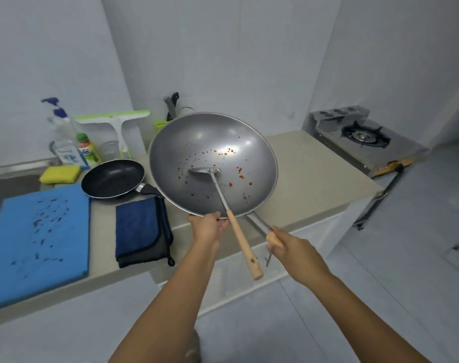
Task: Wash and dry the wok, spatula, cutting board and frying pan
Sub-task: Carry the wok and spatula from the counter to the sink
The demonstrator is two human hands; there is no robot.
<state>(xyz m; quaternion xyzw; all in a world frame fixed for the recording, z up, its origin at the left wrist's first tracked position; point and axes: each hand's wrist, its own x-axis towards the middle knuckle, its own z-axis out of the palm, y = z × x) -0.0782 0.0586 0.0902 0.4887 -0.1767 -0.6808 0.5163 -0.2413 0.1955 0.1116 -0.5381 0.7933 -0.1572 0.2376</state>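
The person holds the big gray wok (212,153) up over the counter (314,184), tipped so its inside faces the camera. The left hand (207,227) grips the near rim of the wok, and its fingers curl under the rim where they cannot be seen. The right hand (284,243) is wrapped tight around the wok's long handle, so most of the handle is hidden. Little red bits and dark specks stick to the inside of the wok. The spatula (223,200) lies in the wok with its metal end near the middle, and its wooden handle sticks out over the rim between the two hands. It is hard to tell if the left hand touches it. The black frying pan (113,179) sits on the counter just left of the wok, and the wok covers the end of its handle. The blue cutting board (37,244) lies at the front left with dark specks on it, and its left side is cut off by the edge of the picture. A folded dark blue towel (142,229) lies between the board and the wok. Behind the pan are a yellow sponge (60,174), a spray bottle (63,137), a small bottle with a green cap (88,150) and a green and white window wiper (113,121). The labels are too blurry to read. Only a bit of the sink (3,189) shows. A gas stove (364,142) sits far right.
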